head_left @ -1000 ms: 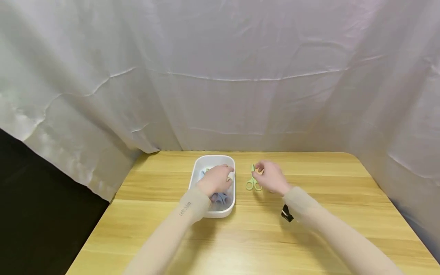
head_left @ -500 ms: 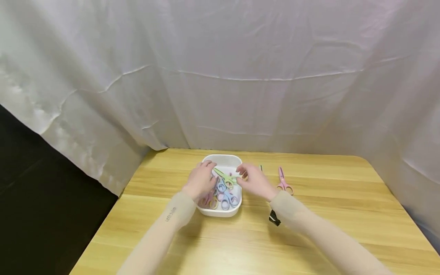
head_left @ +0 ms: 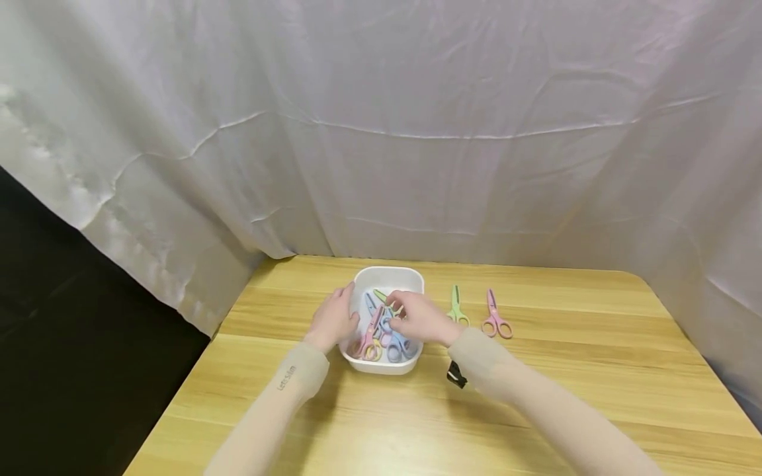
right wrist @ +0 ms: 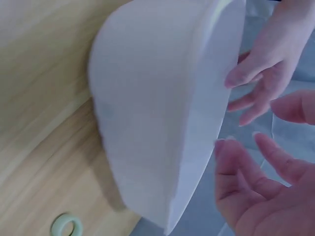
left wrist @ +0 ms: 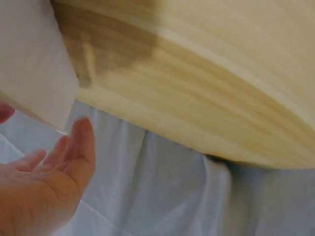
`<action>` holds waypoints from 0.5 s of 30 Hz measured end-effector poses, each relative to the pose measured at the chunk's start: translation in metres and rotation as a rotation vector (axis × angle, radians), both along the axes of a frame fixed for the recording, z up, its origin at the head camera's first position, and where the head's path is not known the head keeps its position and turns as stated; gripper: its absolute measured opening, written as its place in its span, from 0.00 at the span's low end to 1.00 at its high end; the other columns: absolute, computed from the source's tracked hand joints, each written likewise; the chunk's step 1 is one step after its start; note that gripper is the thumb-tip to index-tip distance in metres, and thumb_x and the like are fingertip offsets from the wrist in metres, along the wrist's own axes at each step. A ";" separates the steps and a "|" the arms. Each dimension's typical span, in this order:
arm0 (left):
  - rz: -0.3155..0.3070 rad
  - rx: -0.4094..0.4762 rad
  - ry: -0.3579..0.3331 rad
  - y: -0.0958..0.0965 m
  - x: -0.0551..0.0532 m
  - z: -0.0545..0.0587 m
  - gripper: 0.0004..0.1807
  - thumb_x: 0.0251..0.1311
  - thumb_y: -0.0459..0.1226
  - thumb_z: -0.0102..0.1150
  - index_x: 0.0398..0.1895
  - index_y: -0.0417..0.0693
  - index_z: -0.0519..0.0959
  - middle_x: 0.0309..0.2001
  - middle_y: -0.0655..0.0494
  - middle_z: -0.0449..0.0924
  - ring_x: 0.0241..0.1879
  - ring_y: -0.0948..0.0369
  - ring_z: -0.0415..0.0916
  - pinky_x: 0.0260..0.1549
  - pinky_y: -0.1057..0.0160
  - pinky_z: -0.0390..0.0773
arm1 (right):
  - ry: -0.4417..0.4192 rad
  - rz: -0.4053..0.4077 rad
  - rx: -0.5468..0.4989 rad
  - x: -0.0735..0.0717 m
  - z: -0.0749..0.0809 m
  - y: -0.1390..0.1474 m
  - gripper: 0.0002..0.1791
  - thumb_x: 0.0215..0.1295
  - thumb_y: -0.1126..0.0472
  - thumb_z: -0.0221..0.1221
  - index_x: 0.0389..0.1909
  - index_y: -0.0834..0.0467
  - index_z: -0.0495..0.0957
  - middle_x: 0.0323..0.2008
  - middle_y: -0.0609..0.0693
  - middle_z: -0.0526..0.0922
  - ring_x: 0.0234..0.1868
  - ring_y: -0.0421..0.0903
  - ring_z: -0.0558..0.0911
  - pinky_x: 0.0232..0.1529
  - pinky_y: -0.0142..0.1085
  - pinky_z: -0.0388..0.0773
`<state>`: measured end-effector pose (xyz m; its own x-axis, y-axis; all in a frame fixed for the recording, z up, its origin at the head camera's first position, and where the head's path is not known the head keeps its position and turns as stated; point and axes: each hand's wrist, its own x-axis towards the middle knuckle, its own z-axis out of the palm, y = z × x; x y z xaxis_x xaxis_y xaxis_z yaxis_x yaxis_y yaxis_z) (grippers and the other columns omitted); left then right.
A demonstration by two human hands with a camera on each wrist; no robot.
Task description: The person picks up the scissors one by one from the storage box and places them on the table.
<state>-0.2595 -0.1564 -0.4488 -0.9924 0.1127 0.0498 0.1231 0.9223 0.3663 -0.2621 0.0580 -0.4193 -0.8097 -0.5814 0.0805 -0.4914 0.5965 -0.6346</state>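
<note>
left hand [head_left: 333, 320] – fingers straight, resting on the white bin's [head_left: 389, 272] left rim | right hand [head_left: 417, 317] – over the bin, fingers in the scissors pile [head_left: 381, 334], grip unclear | green scissors [head_left: 456, 307], pink scissors [head_left: 494, 317] laid out on worktop [head_left: 536, 396] right of bin; rest remain binned

Both forearms extend forward from the lower edge of the head view and converge toward the centre, each covered to the wrist by a close-fitting beige sleeve. The left hand [head_left: 335, 320] is positioned palm inward with the fingers straight and together; the left wrist view confirms extended, relaxed fingers holding nothing. The right hand [head_left: 419, 317] is positioned back upward, just beside the left hand, with the fingers loosely bent and spread; in the right wrist view, nothing is gripped between its fingertips [right wrist: 224, 147].
</note>
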 end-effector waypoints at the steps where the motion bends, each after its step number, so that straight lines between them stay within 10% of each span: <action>1: 0.000 0.003 -0.004 -0.001 0.000 -0.001 0.38 0.67 0.38 0.56 0.78 0.40 0.56 0.72 0.36 0.67 0.68 0.40 0.70 0.68 0.41 0.72 | -0.016 -0.001 0.009 0.000 0.001 -0.002 0.19 0.63 0.63 0.62 0.55 0.63 0.77 0.47 0.64 0.84 0.46 0.56 0.84 0.49 0.46 0.85; 9: -0.045 0.049 -0.053 -0.008 0.002 -0.007 0.33 0.69 0.34 0.50 0.76 0.37 0.59 0.72 0.35 0.66 0.71 0.41 0.67 0.73 0.44 0.67 | -0.171 0.005 0.063 -0.009 0.001 -0.019 0.21 0.63 0.64 0.60 0.57 0.64 0.75 0.40 0.57 0.84 0.36 0.45 0.81 0.36 0.34 0.82; 15: -0.035 0.109 -0.027 -0.011 0.001 -0.021 0.33 0.72 0.34 0.46 0.78 0.38 0.55 0.72 0.35 0.66 0.70 0.41 0.68 0.73 0.45 0.67 | -0.280 0.085 0.148 -0.009 0.004 -0.030 0.29 0.58 0.72 0.60 0.63 0.61 0.73 0.47 0.61 0.82 0.45 0.49 0.80 0.53 0.47 0.81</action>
